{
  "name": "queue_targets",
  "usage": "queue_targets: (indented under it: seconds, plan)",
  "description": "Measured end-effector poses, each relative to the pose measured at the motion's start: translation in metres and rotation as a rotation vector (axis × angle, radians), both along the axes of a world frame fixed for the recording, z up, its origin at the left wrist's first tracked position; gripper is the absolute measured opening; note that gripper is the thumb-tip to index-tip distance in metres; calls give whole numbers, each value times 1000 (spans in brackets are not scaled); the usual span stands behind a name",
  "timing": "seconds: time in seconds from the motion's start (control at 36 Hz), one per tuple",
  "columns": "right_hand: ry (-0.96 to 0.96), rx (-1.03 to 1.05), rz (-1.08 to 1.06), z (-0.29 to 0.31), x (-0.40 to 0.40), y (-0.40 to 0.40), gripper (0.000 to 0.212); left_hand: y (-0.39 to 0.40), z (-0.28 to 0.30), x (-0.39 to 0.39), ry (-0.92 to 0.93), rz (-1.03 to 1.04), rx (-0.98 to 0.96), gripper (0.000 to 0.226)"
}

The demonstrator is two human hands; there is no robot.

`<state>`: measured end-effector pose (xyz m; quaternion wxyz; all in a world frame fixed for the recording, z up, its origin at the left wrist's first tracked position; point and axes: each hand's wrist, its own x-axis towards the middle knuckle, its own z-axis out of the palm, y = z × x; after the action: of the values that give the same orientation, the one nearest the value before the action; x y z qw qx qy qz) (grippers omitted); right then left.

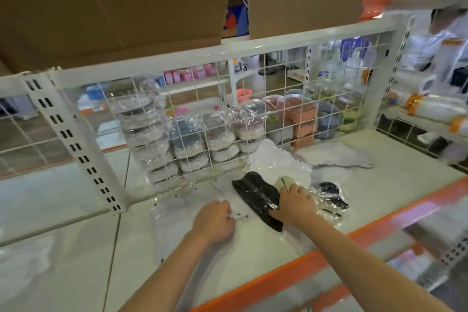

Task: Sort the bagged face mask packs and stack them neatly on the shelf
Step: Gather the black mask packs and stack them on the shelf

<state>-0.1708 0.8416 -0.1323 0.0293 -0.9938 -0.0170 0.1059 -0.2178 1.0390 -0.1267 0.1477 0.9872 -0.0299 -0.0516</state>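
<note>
Presently, at the shelf's (253,256) front, orange-trimmed edge, both bare forearms reach in over the white board. The left hand (214,221) rests near the middle of the front edge with fingers curled onto a clear bagged pack (174,220) of pale masks; whether it pinches the film or an ear loop cannot be told. The right hand (295,204) lies just beside it toward the right, fingers curled down over a black mask pack (258,197), gripping its near end through the film. A pale greenish pack (285,181) touches that hand's far side, and another black pack (330,195) in clear wrap lies just right of it.

Further in, a loose grey mask (336,156) lies flat toward the back right. Along the wire grid back panel (278,78), stacked bagged packs (187,144) stand in columns left of centre. Cardboard boxes (114,0) sit on the tier above.

Assessment: sorting is in hand, colours being separated; stacking is partly done. The next move calls for lifting the black pack clear of its neighbours and squaring it on a like-coloured column. The slippery film may let packs slide.
</note>
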Motion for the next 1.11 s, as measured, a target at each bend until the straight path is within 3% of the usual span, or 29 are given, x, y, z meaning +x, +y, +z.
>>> queue_targets:
  seconds: [0.19,0.31,0.42,0.47,0.56,0.64,0.72,0.89,1.0,1.06,1.11]
  plan:
    - [4,24,31,3,4,-3,72,1,4,8,-5,30,36,28]
    - [-50,59,-2,10,4,0,74,2,4,7,-18,65,-45,29]
    - [-182,212,6,13,3,12,33,4,-1,8,-18,169,-195,39]
    - [-155,510,-64,16,1,21,18,5,0,7,-27,242,-285,57]
    - [35,1029,-79,21,-6,44,22,10,9,-2,68,368,-674,72]
    - [237,1262,-2,24,-10,66,28,23,16,-12,114,443,-1216,40]
    - [325,1206,111,22,-14,87,23,46,16,-24,-15,540,-1462,4]
    - [426,1222,241,24,-27,132,25,84,14,-58,-113,651,-1670,12]
    - [397,1253,150,29,-33,157,32,111,18,-77,-207,856,-1827,19]
    - [319,1074,176,21,-26,166,26,125,18,-87,-208,944,-1924,25]
    - [229,839,203,11,-18,175,27,141,15,-100,-258,1019,-1884,31]
